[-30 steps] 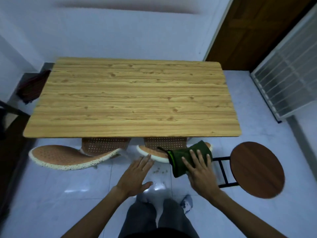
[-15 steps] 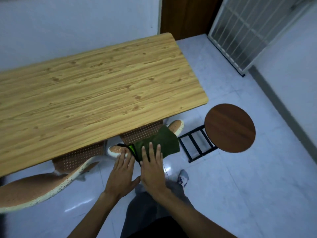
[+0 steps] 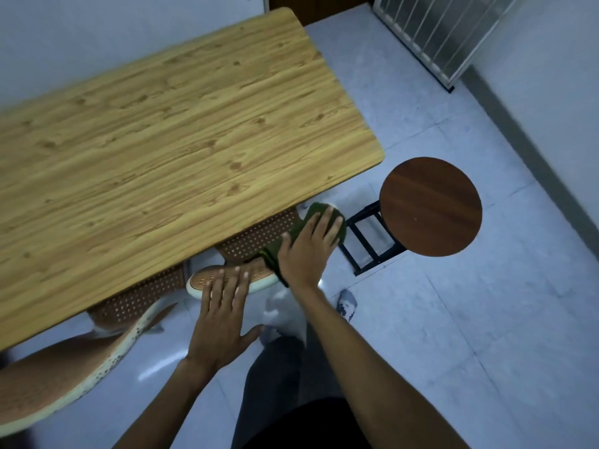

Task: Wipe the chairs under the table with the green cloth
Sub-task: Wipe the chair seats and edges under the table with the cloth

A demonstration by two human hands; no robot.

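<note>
**A:** What is nearest?

**B:** The left hand (image 3: 223,314), fingers spread flat, now rests on the near end of the chair back (image 3: 227,277); a second ago it hovered off it.

**A:** And the green cloth?

**B:** The cloth (image 3: 319,222) lies under the flat, open right hand (image 3: 308,246), pushed along to the far end, beside the stool (image 3: 431,207). The wipe looks underway.

**A:** Beyond?

**B:** The table (image 3: 168,140); the second chair (image 3: 58,380) by its near left edge looks untouched.
</note>
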